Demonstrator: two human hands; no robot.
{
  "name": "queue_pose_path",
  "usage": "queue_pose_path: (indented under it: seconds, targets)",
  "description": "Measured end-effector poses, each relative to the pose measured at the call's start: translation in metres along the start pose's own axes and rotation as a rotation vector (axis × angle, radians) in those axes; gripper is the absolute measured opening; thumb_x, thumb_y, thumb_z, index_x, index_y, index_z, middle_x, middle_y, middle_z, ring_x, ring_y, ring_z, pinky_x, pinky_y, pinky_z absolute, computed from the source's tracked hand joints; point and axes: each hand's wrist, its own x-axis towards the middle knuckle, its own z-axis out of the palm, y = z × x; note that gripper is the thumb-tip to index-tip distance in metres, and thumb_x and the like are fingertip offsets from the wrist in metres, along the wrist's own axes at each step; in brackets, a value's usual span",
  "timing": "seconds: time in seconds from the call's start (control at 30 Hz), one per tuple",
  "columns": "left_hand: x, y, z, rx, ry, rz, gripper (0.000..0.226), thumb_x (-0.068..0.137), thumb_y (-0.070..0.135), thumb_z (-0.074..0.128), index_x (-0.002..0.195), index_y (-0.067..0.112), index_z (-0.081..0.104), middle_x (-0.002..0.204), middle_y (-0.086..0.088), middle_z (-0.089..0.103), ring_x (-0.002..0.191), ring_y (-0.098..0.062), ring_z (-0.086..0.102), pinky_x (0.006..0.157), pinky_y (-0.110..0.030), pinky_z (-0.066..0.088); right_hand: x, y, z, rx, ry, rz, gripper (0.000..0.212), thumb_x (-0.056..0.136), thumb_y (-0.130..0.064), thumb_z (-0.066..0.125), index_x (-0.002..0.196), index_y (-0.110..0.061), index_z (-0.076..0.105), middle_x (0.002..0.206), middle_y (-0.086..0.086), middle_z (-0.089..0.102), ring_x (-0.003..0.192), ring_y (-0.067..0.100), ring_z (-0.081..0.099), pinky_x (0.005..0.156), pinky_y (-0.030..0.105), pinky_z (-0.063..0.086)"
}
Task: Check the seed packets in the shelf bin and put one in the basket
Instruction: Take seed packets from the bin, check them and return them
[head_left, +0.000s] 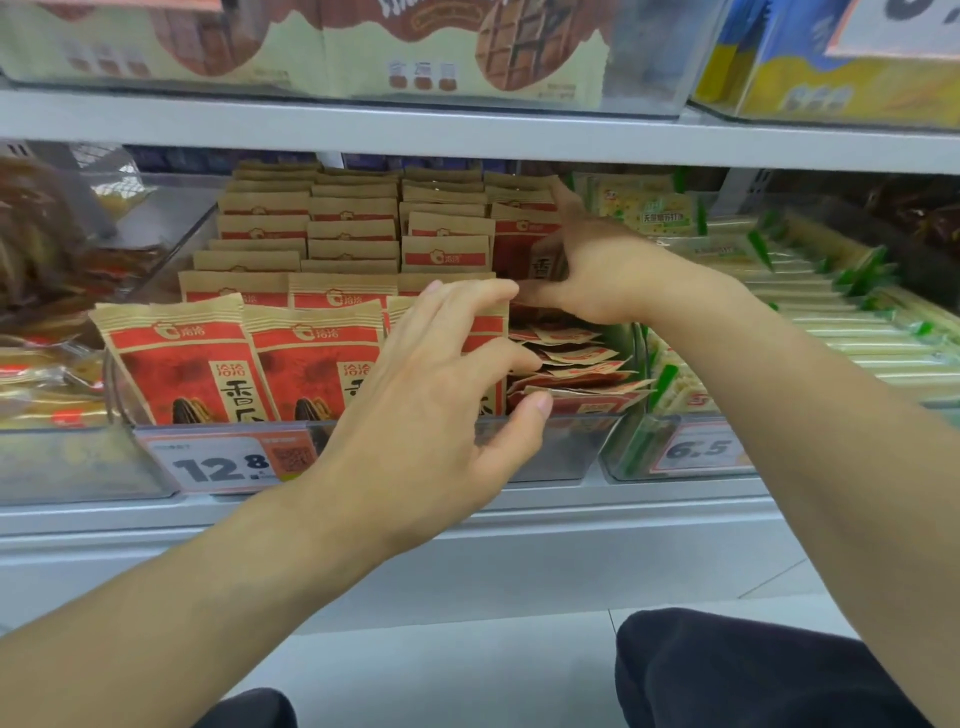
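a grey shelf (467, 130) runs across the whole picture, with one board near the top and another below the middle. on the lower board, in the middle of the frame, sits a clear shelf bin (561, 452) full of seed packets (291, 260). the packets are brown paper with red fronts, and they stand in rows from the front of the bin to the back. at the right side of the bin, some packets lie flat in a messy pile (576, 364).

the right hand (597, 265) reaches in from the right of the frame to the back right part of the bin. its fingers are bent round a standing red packet (519, 244), holding it at its side. the left hand (441, 395) comes up from the lower left and is in the middle of the frame. its fingers are curled and pinch the top of a front packet (488, 325), with the thumb low near the bin's front wall.

a white price tag (218, 465) reading 12.8 is stuck on the bin's front, left of the middle. to the right is a bin of green and cream packs (810, 291) with a tag (696, 449) reading 6.5. brown snack bags (36, 249) are at the left edge. big boxes with waffle pictures (415, 47) are along the top. dark trouser knees (753, 670) show at the bottom.
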Motion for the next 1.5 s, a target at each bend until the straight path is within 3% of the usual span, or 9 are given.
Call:
queue_pose_path:
  seconds: [0.13,0.27,0.5,0.7,0.9,1.1,1.23,1.37,1.5]
  targets:
    - [-0.005,-0.002,-0.004,-0.007,-0.026,0.022,0.039,0.096,0.046,0.049,0.118,0.020,0.069,0.152,0.001,0.041,0.148,-0.013,0.027,0.126,-0.033,0.011,0.001,-0.001,0.002,-0.024,-0.008,0.012,0.100,0.088,-0.048,0.075,0.161,-0.018,0.013,0.145,-0.002,0.057,0.128,0.024,0.056,0.100,0.036,0.046]
    - [-0.008,-0.004,-0.008,-0.009,-0.030,0.035,0.038,0.098,0.044,0.048,0.121,0.021,0.068,0.154,0.002,0.039,0.149,-0.011,0.025,0.126,-0.027,0.008,-0.005,-0.002,0.007,0.024,0.098,0.027,0.052,0.100,-0.034,0.062,0.144,-0.015,0.042,0.127,0.001,0.067,0.101,0.019,0.058,0.083,0.029,0.042]
    - [-0.008,-0.004,-0.010,-0.067,-0.007,0.019,0.036,0.098,0.040,0.053,0.127,0.020,0.063,0.152,0.006,0.040,0.144,-0.001,0.022,0.123,-0.016,0.006,-0.039,0.001,0.001,0.086,0.289,0.013,0.030,0.102,-0.008,0.049,0.127,-0.008,0.065,0.126,-0.002,0.068,0.118,0.017,0.061,0.096,0.016,0.038]
    - [-0.008,0.003,-0.020,-0.181,0.066,-0.055,0.039,0.097,0.025,0.061,0.134,0.016,0.056,0.143,0.007,0.045,0.137,-0.004,0.036,0.110,-0.005,0.023,-0.093,-0.003,-0.006,0.123,0.767,-0.200,0.009,0.090,-0.022,0.075,0.092,-0.014,0.075,0.074,-0.004,0.069,0.065,0.005,0.061,0.072,0.021,0.053]
    - [-0.011,0.016,-0.036,-0.346,0.235,-0.138,0.059,0.096,0.028,0.065,0.147,0.019,0.037,0.141,0.010,0.047,0.134,0.003,0.041,0.109,-0.008,0.029,-0.123,-0.029,-0.030,0.163,1.169,-0.506,0.018,0.096,-0.011,0.070,0.093,0.006,0.066,0.103,-0.009,0.033,0.096,0.014,0.041,0.085,0.015,0.037]
    - [-0.012,0.033,-0.049,-0.551,0.345,-0.069,0.054,0.098,0.029,0.061,0.146,0.016,0.038,0.139,0.007,0.055,0.133,-0.009,0.051,0.110,-0.029,0.043,-0.140,-0.058,-0.027,0.635,1.004,-0.570,0.017,0.099,-0.015,0.061,0.102,-0.026,0.049,0.088,-0.012,0.053,0.074,-0.008,0.051,0.072,0.010,0.041]
    - [-0.014,0.045,-0.053,-0.846,0.274,-0.132,0.031,0.100,0.035,0.057,0.128,0.023,0.054,0.117,0.008,0.071,0.112,-0.012,0.068,0.088,-0.028,0.057,-0.149,-0.078,-0.019,0.886,0.798,-0.546,0.021,0.091,-0.013,0.071,0.103,-0.021,0.057,0.087,-0.010,0.067,0.075,-0.001,0.065,0.070,0.016,0.052]
    - [-0.018,0.049,-0.054,-0.948,0.223,-0.273,0.020,0.095,0.035,0.055,0.105,0.022,0.064,0.091,0.002,0.078,0.083,-0.013,0.076,0.066,-0.024,0.059,-0.152,-0.083,-0.013,1.278,0.571,-0.215,0.031,0.078,-0.023,0.074,0.105,-0.015,0.061,0.079,0.001,0.078,0.067,0.013,0.074,0.058,0.025,0.059]
    - [-0.020,0.042,-0.044,-0.962,0.181,-0.483,0.032,0.093,0.041,0.051,0.091,0.013,0.067,0.074,-0.016,0.073,0.067,-0.030,0.073,0.056,-0.040,0.057,-0.152,-0.070,-0.001,1.345,0.228,0.091,0.029,0.093,-0.037,0.058,0.093,-0.012,0.072,0.075,0.010,0.077,0.064,0.020,0.075,0.053,0.021,0.056]
